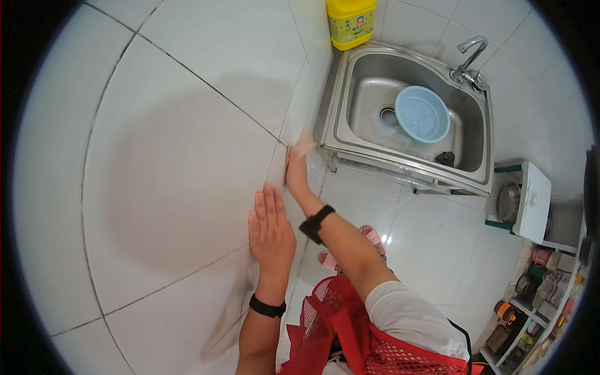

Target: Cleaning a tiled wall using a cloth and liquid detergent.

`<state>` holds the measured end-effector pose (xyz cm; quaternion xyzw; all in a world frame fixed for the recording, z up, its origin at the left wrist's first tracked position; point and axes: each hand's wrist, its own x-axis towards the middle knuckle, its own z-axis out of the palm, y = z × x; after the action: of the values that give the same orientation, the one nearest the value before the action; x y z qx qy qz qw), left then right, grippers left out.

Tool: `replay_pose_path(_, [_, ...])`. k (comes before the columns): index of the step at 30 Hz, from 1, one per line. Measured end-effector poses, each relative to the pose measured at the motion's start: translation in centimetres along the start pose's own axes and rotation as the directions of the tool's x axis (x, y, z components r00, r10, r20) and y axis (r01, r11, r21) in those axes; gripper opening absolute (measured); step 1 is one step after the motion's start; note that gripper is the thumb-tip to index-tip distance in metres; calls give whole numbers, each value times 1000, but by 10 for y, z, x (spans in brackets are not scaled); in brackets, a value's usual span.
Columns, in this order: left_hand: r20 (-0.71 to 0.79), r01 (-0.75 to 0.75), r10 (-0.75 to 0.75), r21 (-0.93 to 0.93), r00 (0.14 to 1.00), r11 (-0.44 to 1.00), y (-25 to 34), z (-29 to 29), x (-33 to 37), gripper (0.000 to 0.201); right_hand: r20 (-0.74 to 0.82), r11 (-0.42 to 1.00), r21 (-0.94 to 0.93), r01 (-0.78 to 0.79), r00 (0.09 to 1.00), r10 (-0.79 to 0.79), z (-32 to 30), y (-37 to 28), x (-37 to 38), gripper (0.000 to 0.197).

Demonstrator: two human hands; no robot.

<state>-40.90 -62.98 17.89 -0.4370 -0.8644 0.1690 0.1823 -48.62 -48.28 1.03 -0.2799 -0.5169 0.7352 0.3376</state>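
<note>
My left hand [270, 234] lies against the white tiled wall [175, 181], its fingers stretched out and close together. Nothing shows in it. Farther along the same wall is my right hand [297, 167], at the tile joint and just left of the sink. Its fingers are smeared by motion, so I cannot make out whether anything is in them. Each wrist has a black band on it. Soft shadows of the arms and body fall across the tiles.
A steel sink [342, 134] with a tap [465, 59] stands ahead, holding a light blue basin [422, 114] and a dark scrubber [445, 158]. A yellow jug [350, 25] sits at its back left corner. To the right are a white-topped stool [535, 202] and loaded shelves [531, 312].
</note>
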Motion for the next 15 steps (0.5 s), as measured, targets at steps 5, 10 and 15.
replay_pose_path(5, [-7,-5,5,-1,1000,1000,0,-3,-1,71,-122,997,-64,50,991,-58,-9,-18,59,64])
replay_pose_path(10, [12,-6,6,-54,1000,999,-1,-7,1,71,-287,980,-80,183,937,-199,7,-1,38,64])
replay_pose_path(15, [23,-17,20,-135,1000,991,-3,-6,2,70,-179,997,45,62,982,-53,16,20,-17,64])
